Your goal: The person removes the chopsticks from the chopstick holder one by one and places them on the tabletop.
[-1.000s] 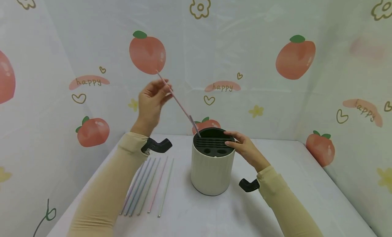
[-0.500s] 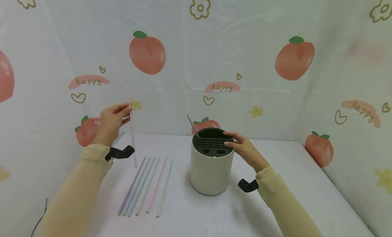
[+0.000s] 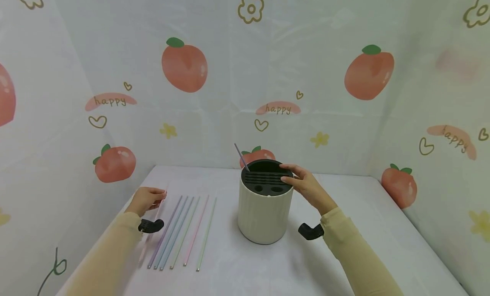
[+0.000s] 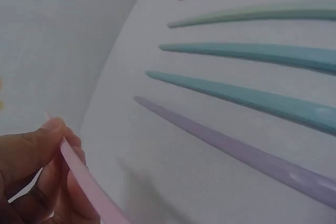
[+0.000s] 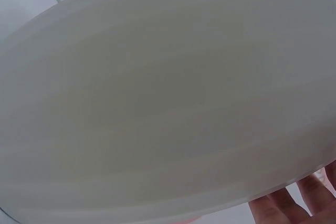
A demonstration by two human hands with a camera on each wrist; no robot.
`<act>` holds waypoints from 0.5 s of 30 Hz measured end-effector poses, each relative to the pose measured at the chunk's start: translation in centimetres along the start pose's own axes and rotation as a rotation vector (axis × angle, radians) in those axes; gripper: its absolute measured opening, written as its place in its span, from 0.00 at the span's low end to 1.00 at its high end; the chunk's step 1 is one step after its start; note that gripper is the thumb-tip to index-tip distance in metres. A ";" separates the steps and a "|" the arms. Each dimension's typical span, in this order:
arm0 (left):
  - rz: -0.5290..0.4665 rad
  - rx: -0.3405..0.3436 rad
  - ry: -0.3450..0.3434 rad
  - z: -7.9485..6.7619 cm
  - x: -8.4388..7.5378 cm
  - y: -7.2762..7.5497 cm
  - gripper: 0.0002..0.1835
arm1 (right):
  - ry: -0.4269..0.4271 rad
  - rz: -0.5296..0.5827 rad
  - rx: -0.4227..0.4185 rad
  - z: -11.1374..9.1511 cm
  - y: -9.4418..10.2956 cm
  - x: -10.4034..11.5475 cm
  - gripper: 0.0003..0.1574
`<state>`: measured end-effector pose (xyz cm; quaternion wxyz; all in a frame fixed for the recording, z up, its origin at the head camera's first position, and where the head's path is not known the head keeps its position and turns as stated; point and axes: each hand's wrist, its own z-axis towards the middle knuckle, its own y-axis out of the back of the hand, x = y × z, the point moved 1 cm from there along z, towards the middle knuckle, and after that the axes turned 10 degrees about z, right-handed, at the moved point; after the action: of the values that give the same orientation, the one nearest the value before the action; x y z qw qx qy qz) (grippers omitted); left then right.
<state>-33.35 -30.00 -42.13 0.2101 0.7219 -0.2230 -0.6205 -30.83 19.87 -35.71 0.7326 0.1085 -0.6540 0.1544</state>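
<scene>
My left hand (image 3: pixel 148 200) is low at the table's left side, holding a pink chopstick (image 4: pixel 84 179) between thumb and fingers near its far end. The chopstick slants beside the row, left of a purple chopstick (image 3: pixel 165 232). My right hand (image 3: pixel 308 186) rests over the right rim of a cream utensil holder (image 3: pixel 264 217), fingers stretched across the edge. The holder has a black slotted insert (image 3: pixel 264 187), and one purplish chopstick (image 3: pixel 241 156) leans up from its left side. In the right wrist view the holder's wall fills most of the picture and hides the fingertips.
On the white table (image 3: pixel 337 257), right of the purple chopstick, lie blue chopsticks (image 3: pixel 178 232), a green chopstick (image 3: pixel 185 234), a pink chopstick (image 3: pixel 197 232) and a light green chopstick (image 3: pixel 206 236). A fruit-printed curtain (image 3: pixel 226 53) surrounds the table at the back and sides.
My left hand has moved left from above the holder and then down with the pink chopstick, which has gone from slanting in the air to lying low beside the row. The right hand stays put.
</scene>
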 end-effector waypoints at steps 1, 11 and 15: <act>-0.006 0.004 0.017 0.0 0.4 -0.3 0.21 | 0.001 0.003 0.000 0.0 0.0 0.0 0.34; 0.054 -0.001 0.093 0.8 3.0 -2.2 0.14 | -0.001 -0.003 -0.001 0.0 -0.1 0.0 0.34; 0.060 -0.025 0.093 1.0 3.5 -2.5 0.11 | 0.000 -0.004 -0.003 0.0 0.0 0.0 0.34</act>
<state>-33.73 -30.04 -46.50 0.2480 0.7403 -0.2267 -0.5823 -30.90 19.90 -35.74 0.7331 0.1088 -0.6540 0.1518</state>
